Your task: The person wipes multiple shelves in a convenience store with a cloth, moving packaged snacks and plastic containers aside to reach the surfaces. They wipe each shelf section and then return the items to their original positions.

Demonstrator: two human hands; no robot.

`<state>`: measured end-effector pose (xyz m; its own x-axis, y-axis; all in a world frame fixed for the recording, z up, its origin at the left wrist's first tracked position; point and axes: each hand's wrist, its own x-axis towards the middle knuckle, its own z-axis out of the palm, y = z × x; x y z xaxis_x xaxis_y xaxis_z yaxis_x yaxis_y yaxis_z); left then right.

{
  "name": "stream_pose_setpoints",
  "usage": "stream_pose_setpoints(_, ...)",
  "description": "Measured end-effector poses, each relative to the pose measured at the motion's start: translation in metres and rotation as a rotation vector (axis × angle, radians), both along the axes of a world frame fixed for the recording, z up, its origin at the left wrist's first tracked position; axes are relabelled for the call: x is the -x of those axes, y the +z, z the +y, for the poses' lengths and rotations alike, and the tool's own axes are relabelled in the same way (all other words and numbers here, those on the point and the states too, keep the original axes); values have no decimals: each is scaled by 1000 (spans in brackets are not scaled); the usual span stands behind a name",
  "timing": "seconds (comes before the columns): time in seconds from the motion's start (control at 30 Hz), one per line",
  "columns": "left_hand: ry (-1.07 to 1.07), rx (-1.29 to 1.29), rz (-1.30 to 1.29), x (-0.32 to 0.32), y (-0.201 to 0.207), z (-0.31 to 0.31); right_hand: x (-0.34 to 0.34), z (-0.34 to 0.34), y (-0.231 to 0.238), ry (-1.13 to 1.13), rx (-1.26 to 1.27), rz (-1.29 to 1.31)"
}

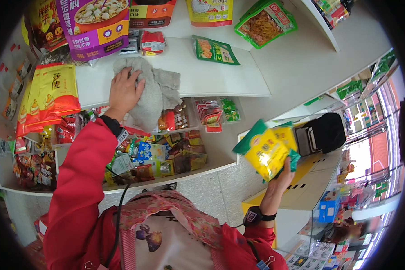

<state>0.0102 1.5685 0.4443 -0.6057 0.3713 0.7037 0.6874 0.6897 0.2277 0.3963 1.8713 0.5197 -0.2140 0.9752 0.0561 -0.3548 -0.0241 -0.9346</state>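
Note:
My left hand (124,93) presses down on a crumpled grey cloth (150,92) at the front of the white shelf (216,81), its fingers curled over the fabric. Part of the cloth hangs over the shelf's front edge. Out to the right, my right hand (280,177) grips several yellow and green seasoning packets (267,148), held up in the air and slightly blurred. Farther back on the shelf lie a green packet (216,50) and a small red packet (152,43).
Large food pouches stand along the back, including a purple one (96,27) and a green-edged one (266,23). Yellow-red bags (49,96) lean at the left. Below is a bin compartment of assorted snack packets (153,155). A black-seated chair (326,132) stands at right.

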Motion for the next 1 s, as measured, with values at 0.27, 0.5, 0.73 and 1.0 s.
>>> stream_pose_setpoints(0.27, -9, 30, -73, -2, 5, -2, 24, -73, -93, 198, 401, -140)
stream_pose_setpoints(0.5, -23, 17, -52, 4, -4, 1, 176, -50, -143, 381, 483, -12)
stream_pose_setpoints(0.73, -6, 49, -66, 4, 0, 2, 306, -24, -243, 168, 326, -109)
stream_pose_setpoints(1.0, -8, 28, -65, 1, -1, -1, 290, -17, -260, 239, -475, -925)
